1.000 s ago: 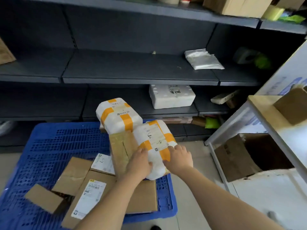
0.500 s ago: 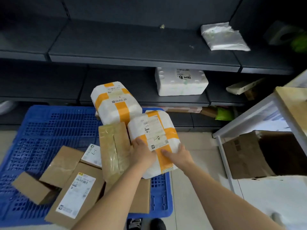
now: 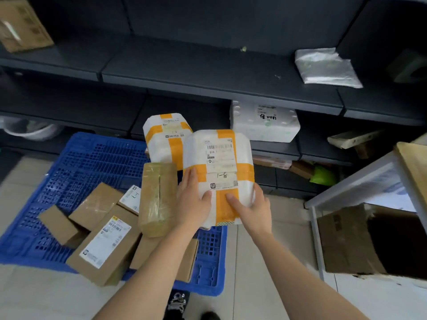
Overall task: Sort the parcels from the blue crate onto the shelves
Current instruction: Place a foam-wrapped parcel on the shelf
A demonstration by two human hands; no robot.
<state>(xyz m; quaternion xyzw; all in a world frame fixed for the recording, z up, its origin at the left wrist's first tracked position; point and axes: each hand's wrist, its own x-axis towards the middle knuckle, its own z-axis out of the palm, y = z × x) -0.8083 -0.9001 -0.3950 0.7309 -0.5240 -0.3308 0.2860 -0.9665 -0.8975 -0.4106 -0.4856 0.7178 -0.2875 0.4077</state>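
Here, both hands hold one white parcel (image 3: 219,172), which is crossed with orange tape. The left hand (image 3: 193,202) grips its lower left edge, thumb laid on the top face and fingers reaching up along the side. The right hand (image 3: 251,209) takes the lower right corner, thumb on the orange strip and fingers wrapped round the edge. The parcel's labelled face is tipped towards the camera (a handwritten "1-8" sits below the barcode label). It is above the right far part of the blue crate (image 3: 92,162); I cannot tell whether its underside rests on anything.

Just behind it and to the left sits a second white parcel (image 3: 165,137) with the same orange tape. A brown taped parcel (image 3: 157,199) stands upright just beside the left hand. Further left in the crate lie several cardboard boxes, the nearest a labelled box (image 3: 104,245) hanging over the crate's near edge.

The dark shelves (image 3: 208,75) run across the back. A white foam box (image 3: 265,123) sits on a lower shelf, a pale plastic bag (image 3: 325,68) on the one above, and a cardboard box (image 3: 23,24) at far upper left. At right an open brown carton (image 3: 346,239) sits under a white frame.
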